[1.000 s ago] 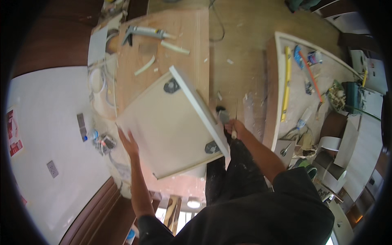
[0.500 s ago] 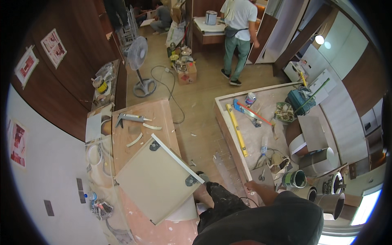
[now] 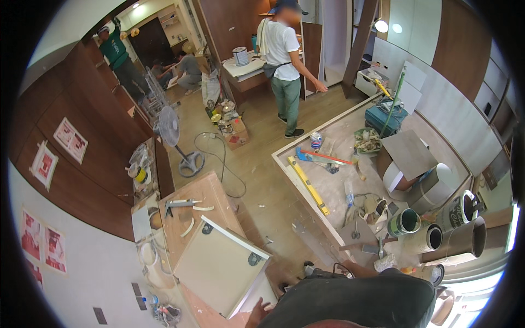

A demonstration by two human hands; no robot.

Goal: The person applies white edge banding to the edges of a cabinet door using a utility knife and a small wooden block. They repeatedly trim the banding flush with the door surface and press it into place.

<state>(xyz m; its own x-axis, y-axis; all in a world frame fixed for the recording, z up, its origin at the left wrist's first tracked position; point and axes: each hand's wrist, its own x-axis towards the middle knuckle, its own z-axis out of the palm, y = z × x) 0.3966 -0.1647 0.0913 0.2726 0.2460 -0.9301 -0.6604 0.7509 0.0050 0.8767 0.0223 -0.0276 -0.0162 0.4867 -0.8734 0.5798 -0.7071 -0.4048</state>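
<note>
A square beige cabinet panel (image 3: 216, 265) with a pale edge strip (image 3: 235, 236) lies slantwise on the wooden worktop. Two dark hinge-like fittings (image 3: 255, 258) sit near its far edge. My left hand (image 3: 259, 314) is beside the panel's near right corner, its fingers apart and nothing seen in it. Close to my body, beside the low platform's near left corner, is my right hand (image 3: 344, 268); its fingers are mostly hidden, and a dark cable loop shows next to it. A caulking gun (image 3: 181, 203) and curved pale strips (image 3: 187, 227) lie beyond the panel.
The low platform (image 3: 295, 169) on the right holds a yellow spirit level (image 3: 308, 186), scissors (image 3: 356, 229), a hammer (image 3: 381, 247), paint buckets (image 3: 404, 223) and rolled sheets (image 3: 459, 240). A standing fan (image 3: 169, 127) and cable (image 3: 223, 164) are ahead. A person (image 3: 284, 60) stands beyond.
My view has turned and shifted right. My left hand has come into sight by the panel. My right hand has drawn back toward my body. The person in white has turned.
</note>
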